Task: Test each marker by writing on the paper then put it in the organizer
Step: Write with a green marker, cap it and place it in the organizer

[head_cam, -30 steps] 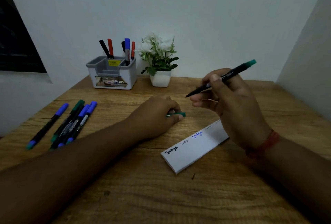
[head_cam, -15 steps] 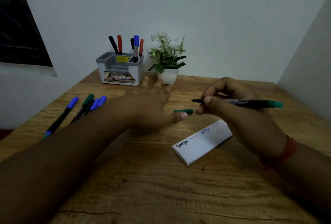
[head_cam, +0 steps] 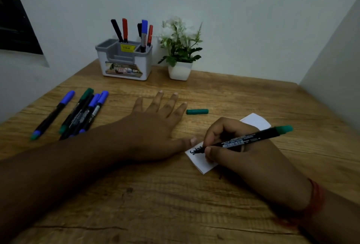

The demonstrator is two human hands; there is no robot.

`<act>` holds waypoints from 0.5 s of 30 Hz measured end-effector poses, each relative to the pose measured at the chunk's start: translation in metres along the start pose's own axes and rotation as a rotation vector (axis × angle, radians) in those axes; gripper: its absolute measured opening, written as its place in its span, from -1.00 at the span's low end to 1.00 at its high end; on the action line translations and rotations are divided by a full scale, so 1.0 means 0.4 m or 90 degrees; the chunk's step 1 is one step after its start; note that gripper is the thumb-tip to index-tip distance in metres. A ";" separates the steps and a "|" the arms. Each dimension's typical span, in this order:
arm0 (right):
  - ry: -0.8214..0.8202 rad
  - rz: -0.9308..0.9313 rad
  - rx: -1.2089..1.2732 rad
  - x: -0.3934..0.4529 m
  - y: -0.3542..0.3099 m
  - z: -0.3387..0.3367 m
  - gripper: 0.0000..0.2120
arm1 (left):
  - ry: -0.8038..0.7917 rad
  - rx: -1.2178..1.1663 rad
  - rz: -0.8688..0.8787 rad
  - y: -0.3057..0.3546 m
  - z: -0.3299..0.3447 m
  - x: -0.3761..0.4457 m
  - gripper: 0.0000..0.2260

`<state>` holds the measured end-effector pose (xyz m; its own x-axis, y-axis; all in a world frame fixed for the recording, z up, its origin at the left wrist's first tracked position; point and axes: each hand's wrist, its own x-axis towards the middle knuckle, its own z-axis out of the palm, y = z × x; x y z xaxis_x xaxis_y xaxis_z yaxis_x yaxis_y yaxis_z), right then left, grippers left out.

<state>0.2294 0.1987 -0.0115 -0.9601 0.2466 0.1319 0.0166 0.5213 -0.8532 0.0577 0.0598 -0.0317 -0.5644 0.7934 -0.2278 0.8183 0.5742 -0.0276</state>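
Here the marker [head_cam: 243,141] sits pinched in the right hand's fingers [head_cam: 209,151].

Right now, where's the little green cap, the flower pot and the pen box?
green cap [head_cam: 197,111], head view, middle of its side.
flower pot [head_cam: 180,70], head view, white front face.
organizer [head_cam: 124,62], head view, front wall above its label.

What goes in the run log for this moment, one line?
right hand: grips green marker, tip on paper | left hand: flat on table | green cap: off, on table | step: testing
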 end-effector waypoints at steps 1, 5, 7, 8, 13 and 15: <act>0.000 0.001 -0.003 -0.001 0.000 0.001 -0.87 | -0.004 -0.005 0.003 0.001 0.001 -0.001 -0.12; 0.000 0.003 -0.012 0.005 0.002 0.005 -0.86 | -0.025 0.011 0.004 -0.003 0.008 0.003 -0.10; 0.001 0.004 -0.006 0.007 0.006 0.003 -0.83 | -0.030 0.012 0.002 -0.004 0.007 0.005 -0.09; -0.002 0.007 -0.007 0.009 0.010 0.003 -0.81 | -0.032 0.011 0.002 -0.004 0.008 0.007 -0.09; 0.034 0.004 -0.038 0.017 0.025 0.009 -0.79 | -0.035 -0.004 0.003 -0.005 0.008 0.008 -0.09; 0.043 -0.004 -0.038 0.017 0.025 0.012 -0.80 | -0.038 -0.006 0.003 -0.006 0.008 0.008 -0.09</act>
<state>0.2217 0.2017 -0.0213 -0.9392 0.2970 0.1726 0.0293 0.5698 -0.8213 0.0542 0.0604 -0.0355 -0.5534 0.7826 -0.2852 0.8194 0.5730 -0.0176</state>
